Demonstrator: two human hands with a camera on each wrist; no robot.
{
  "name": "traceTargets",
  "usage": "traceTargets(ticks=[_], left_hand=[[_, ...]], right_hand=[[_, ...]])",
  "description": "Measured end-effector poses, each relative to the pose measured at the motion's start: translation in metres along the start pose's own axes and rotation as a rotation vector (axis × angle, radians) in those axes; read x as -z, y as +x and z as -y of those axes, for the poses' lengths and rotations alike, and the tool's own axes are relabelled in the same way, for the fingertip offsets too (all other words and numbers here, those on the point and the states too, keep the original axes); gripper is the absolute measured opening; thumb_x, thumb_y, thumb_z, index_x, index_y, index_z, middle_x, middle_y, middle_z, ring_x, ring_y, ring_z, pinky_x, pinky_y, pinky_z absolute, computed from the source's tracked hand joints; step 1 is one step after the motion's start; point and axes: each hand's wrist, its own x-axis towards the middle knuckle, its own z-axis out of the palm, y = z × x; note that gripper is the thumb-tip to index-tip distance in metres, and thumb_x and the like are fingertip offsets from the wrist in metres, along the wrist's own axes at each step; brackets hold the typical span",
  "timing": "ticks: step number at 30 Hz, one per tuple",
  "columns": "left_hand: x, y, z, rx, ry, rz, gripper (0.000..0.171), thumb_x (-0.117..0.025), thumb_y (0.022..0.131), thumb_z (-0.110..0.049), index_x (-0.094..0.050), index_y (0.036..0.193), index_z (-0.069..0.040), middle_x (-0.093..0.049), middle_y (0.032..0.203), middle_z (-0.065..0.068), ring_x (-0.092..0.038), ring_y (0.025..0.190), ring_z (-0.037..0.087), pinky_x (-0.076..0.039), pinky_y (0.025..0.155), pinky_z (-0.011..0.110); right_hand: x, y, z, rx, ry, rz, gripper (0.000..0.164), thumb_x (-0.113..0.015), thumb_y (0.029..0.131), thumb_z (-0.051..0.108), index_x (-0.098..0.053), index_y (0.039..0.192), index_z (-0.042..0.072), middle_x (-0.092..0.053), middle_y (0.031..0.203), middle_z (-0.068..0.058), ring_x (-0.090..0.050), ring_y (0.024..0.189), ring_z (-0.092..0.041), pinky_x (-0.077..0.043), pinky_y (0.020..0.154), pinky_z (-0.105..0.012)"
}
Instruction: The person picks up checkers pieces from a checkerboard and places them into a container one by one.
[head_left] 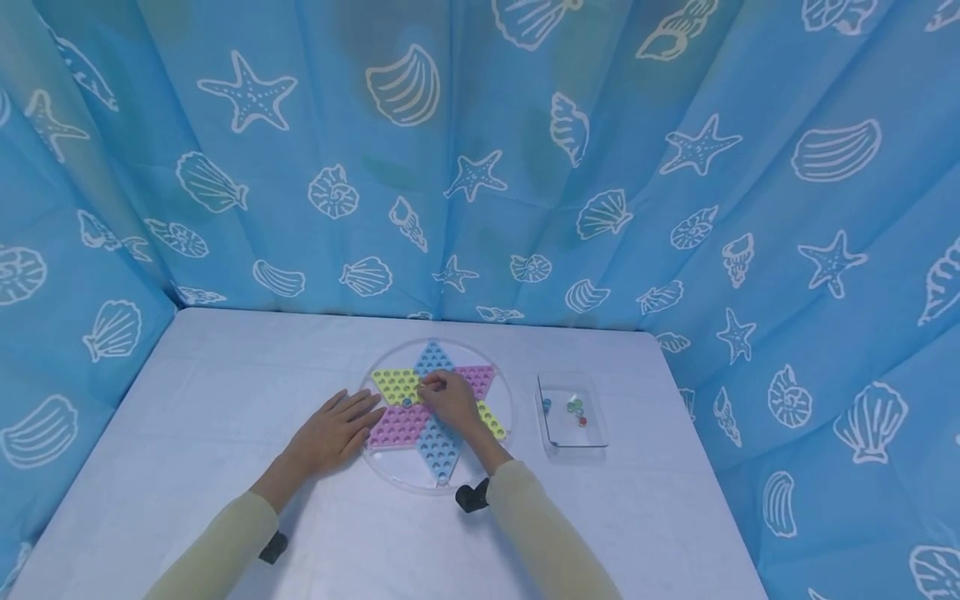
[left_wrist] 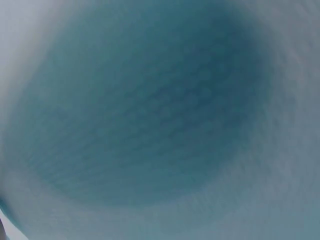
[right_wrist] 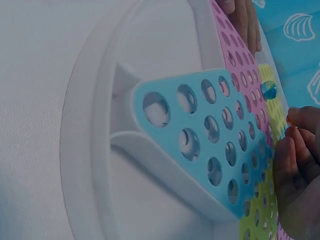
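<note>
A Chinese checkers board (head_left: 440,450) with pink, yellow and blue star points lies on the table. Above its middle, my right hand (head_left: 452,402) pinches a small orange marble (right_wrist: 289,120) between thumb and fingertips. A blue marble (right_wrist: 269,90) sits in a hole just beside those fingertips. My left hand (head_left: 335,435) lies palm down with straight fingers at the board's left rim, its fingertips close to the pink section. In the left wrist view only a blurred, dark blue-green surface shows.
Right of the board stands a clear plastic box (head_left: 573,446) with several marbles (head_left: 575,407) in it. A white cloth covers the table (head_left: 645,517). Blue curtains (head_left: 480,225) with shell and starfish prints hang behind and on both sides.
</note>
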Motion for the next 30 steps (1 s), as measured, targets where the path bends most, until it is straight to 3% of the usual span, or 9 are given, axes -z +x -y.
traceTargets(ticks=[6, 19, 30], left_hand=[[-0.001, -0.002, -0.001, 0.009, -0.004, -0.016, 0.051, -0.049, 0.102, -0.037, -0.050, 0.149, -0.018, -0.041, 0.156, 0.005, -0.031, 0.146, 0.028, -0.022, 0.118, 0.052], [-0.001, -0.002, -0.002, 0.013, 0.023, -0.003, 0.052, -0.048, 0.102, -0.038, -0.048, 0.150, -0.018, -0.040, 0.157, 0.004, -0.030, 0.146, 0.027, -0.021, 0.119, 0.050], [0.000, 0.000, -0.002, 0.029, 0.014, 0.024, 0.053, -0.046, 0.103, -0.040, -0.045, 0.152, -0.020, -0.036, 0.159, 0.003, -0.027, 0.148, 0.026, -0.016, 0.120, 0.049]], right_hand=[[0.009, -0.005, -0.003, -0.030, 0.074, 0.019, 0.020, -0.071, 0.092, 0.024, -0.073, 0.107, 0.011, -0.066, 0.091, 0.004, -0.062, 0.086, -0.012, -0.053, 0.080, -0.030], [0.048, -0.014, 0.006, 0.016, 0.114, 0.028, 0.023, -0.072, 0.093, 0.023, -0.073, 0.108, 0.006, -0.071, 0.093, -0.002, -0.066, 0.086, -0.016, -0.056, 0.076, -0.029], [0.085, -0.020, -0.008, -0.046, 0.135, 0.003, 0.025, -0.071, 0.093, 0.020, -0.072, 0.114, 0.007, -0.069, 0.095, -0.002, -0.065, 0.089, -0.017, -0.058, 0.081, -0.030]])
